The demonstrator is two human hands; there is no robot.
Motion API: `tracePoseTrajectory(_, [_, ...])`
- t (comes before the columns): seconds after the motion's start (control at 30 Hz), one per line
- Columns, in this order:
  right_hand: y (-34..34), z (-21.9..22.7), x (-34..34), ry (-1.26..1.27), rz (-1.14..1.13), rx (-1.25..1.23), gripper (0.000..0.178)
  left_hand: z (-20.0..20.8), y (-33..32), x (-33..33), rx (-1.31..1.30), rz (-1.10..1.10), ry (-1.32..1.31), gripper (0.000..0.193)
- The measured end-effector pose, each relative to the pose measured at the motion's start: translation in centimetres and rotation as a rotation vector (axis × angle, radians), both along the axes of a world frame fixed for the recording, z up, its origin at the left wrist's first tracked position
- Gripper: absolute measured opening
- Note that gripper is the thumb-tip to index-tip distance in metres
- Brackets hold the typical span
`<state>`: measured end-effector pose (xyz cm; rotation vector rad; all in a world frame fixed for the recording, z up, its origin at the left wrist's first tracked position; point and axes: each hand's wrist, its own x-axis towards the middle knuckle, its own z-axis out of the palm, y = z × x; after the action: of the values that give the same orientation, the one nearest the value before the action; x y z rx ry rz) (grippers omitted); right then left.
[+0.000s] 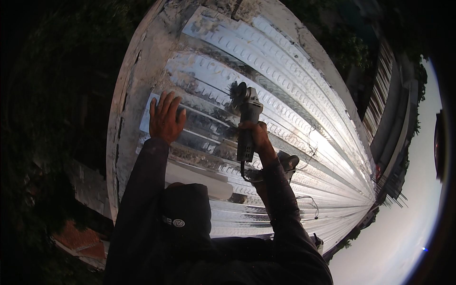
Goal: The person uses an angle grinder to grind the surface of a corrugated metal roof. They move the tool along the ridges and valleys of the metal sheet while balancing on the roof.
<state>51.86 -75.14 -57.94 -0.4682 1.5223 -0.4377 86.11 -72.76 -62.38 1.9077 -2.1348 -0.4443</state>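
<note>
Head view: right hand [256, 135] clenched round a dark angle grinder [247, 118], left hand [165, 118] spread flat on shiny corrugated sheet [285, 109]

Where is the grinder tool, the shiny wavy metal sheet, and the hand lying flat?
Angle grinder [247, 128], head view, on its dark body.
Corrugated metal sheet [304, 118], head view, on a bare shiny rib.
Left hand [165, 118], head view, on its back, flat on the sheet.

We see a dark handheld angle grinder [246, 124] gripped around its body, disc end pointing away beyond the grip, just above the shiny ribbed corrugated metal sheet [285, 118] lying flat beneath.
</note>
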Motion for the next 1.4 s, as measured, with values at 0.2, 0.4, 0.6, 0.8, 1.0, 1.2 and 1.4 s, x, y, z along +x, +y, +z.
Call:
tracePoseTrajectory(0.2, [-0.9, 2.0, 0.6, -0.011, 0.032, -0.019, 0.029, 0.8, -0.4, -0.3, 0.035, 0.004, 0.001, 0.043])
tracePoseTrajectory(0.4, [-1.4, 2.3, 0.9, -0.016, -0.024, 0.012, 0.029, 0.4, -0.2, -0.3, 0.029, -0.001, -0.023, 0.045])
tracePoseTrajectory(0.6, [-1.4, 2.2, 0.9, -0.029, -0.045, 0.017, 0.031, 0.2, -0.1, -0.3, 0.026, -0.005, -0.032, 0.047])
tracePoseTrajectory(0.8, [-1.3, 1.7, 0.7, 0.037, -0.034, 0.044, 0.028, 0.3, -0.2, -0.2, 0.051, -0.01, -0.029, 0.048])
tracePoseTrajectory(1.0, [-1.5, 2.1, 1.2, 0.016, -0.053, 0.045, 0.028, -0.1, 0.0, 0.1, 0.052, -0.009, -0.023, 0.048])
tracePoseTrajectory(1.2, [-1.5, 2.0, 0.9, 0.014, -0.025, 0.025, 0.027, -0.1, 0.1, -0.1, 0.022, -0.018, -0.025, 0.047])
tracePoseTrajectory(1.4, [-1.8, 2.5, 1.5, 0.031, -0.008, 0.019, 0.024, 0.1, 0.1, 0.0, 0.046, 0.0, -0.028, 0.047])
